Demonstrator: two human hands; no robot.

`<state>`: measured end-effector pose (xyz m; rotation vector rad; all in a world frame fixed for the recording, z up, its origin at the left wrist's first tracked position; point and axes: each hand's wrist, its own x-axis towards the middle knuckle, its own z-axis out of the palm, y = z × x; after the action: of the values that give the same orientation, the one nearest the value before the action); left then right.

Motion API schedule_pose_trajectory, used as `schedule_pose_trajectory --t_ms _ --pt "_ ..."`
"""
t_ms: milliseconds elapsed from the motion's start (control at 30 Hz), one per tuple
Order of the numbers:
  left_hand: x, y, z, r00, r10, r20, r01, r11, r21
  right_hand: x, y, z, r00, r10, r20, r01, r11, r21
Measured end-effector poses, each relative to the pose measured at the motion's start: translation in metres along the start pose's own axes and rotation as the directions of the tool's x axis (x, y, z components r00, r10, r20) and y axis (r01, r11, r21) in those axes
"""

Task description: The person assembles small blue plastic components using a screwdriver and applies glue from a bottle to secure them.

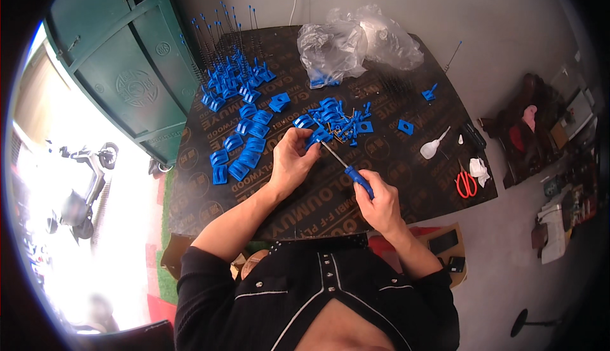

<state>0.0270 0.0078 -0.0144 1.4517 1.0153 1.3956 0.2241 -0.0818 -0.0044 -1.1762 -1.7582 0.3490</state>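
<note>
My left hand point(293, 160) is closed on a small blue plastic part point(316, 137), pinched between thumb and fingers. A screwdriver point(359, 181) with a blue handle is gripped in my right hand point(380, 205). Its metal shaft slants up and left, and the tip meets the held part or lies right beside it. Just beyond sits a loose pile of blue pieces and screws point(343, 123). Left of my left hand, several curved blue clips point(246, 155) lie in rows. Farther back stand many blue parts with black springs point(232, 78).
Crumpled clear plastic bags point(359, 40) rest at the table's back. On the right are red-handled pliers point(466, 184), a white squeeze bottle point(434, 146), a white tissue point(479, 170) and a blue square piece point(406, 127). A green metal door point(127, 65) stands left of the dark table point(298, 214).
</note>
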Motion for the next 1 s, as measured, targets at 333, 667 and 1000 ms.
schedule_pose_trajectory --t_ms 333,667,1000 --pt "-0.003 0.0 0.004 0.994 0.093 -0.058 -0.084 0.986 0.143 0.002 -0.015 0.003 0.996 -0.037 -0.079 0.038 0.999 0.02" --pt "-0.005 0.005 0.003 0.965 0.25 -0.077 -0.214 0.923 0.32 -0.002 -0.016 0.004 0.992 -0.048 -0.114 0.044 0.998 -0.032" --pt "-0.006 0.007 0.003 0.919 0.393 -0.019 -0.358 0.855 0.376 -0.01 -0.007 0.009 0.983 0.158 -0.088 -0.133 0.961 0.243"
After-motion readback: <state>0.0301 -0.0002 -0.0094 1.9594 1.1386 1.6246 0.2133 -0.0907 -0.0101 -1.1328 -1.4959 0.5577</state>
